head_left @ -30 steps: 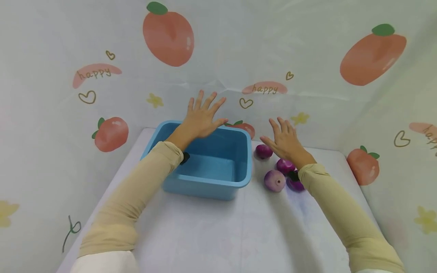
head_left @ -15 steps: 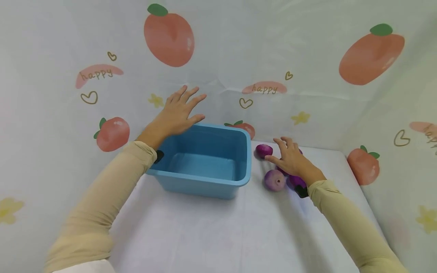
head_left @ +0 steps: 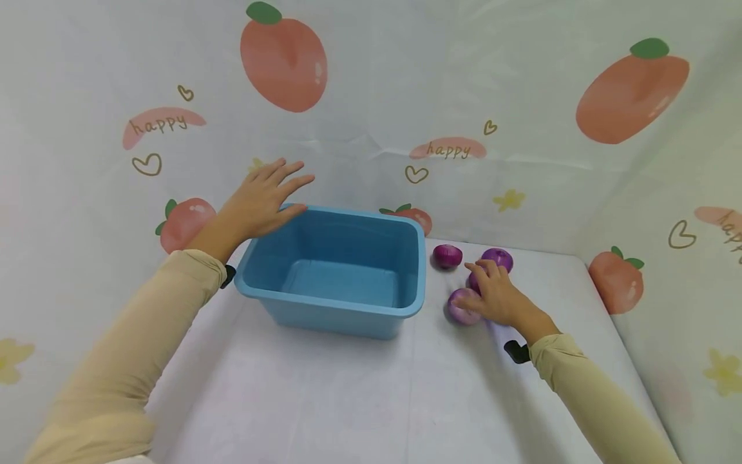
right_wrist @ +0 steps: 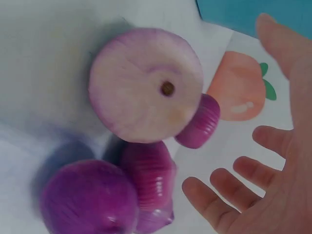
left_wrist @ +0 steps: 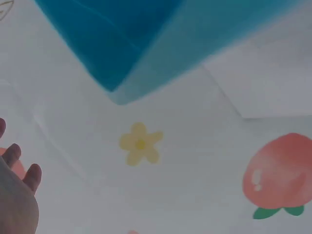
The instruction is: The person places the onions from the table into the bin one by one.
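Note:
My right hand hovers over a group of purple onions, fingers spread and slightly bent, holding nothing. Beneath it lies a pale onion with a brown root spot. Beside that one, in the right wrist view, are a dark purple onion and a ridged magenta onion. Another onion sits nearer the blue tub, and one more onion is behind my fingers. My left hand, fingers extended, is raised at the back left corner of the blue plastic tub and grips nothing.
The tub stands open-topped on a white-covered table, left of the onions. A white cloth wall printed with fruit and hearts rises behind and at both sides. Dark wrist camera mounts show below the wrists.
My left hand has moved left from above the tub to its back left corner. My right hand has lowered toward the onions. The tub and the onions stay where they were.

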A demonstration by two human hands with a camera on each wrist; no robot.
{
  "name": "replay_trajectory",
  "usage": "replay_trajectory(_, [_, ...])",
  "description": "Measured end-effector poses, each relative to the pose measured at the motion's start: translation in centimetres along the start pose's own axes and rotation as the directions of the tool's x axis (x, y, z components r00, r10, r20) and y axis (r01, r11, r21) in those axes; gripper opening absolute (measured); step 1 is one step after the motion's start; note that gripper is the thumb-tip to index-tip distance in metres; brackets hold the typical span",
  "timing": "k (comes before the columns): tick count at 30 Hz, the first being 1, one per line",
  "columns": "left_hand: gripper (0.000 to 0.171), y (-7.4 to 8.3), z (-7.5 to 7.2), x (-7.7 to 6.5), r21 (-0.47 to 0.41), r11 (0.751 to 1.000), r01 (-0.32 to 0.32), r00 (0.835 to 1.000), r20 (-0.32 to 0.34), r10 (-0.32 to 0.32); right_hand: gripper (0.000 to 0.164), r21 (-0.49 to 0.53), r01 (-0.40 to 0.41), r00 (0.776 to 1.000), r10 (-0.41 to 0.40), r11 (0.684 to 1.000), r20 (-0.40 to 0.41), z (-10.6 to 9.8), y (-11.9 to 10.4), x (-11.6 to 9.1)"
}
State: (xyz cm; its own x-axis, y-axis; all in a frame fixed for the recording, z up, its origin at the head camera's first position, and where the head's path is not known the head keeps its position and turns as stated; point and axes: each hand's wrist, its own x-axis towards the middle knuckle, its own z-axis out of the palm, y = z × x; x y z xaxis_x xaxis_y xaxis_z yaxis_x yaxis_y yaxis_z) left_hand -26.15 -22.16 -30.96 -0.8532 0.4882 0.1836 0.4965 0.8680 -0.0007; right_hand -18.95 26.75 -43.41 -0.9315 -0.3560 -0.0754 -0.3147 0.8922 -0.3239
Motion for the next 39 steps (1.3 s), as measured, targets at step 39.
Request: replay_trajectory(39, [0.075, -3.3, 6.6, -4.4, -0.252, 0.925, 0.286, 0.942, 0.249, -0.223, 0.082, 0.016, 0.025, 0.994, -0.023, 1.0, -0.106, 6.2, -0.2, -0.5])
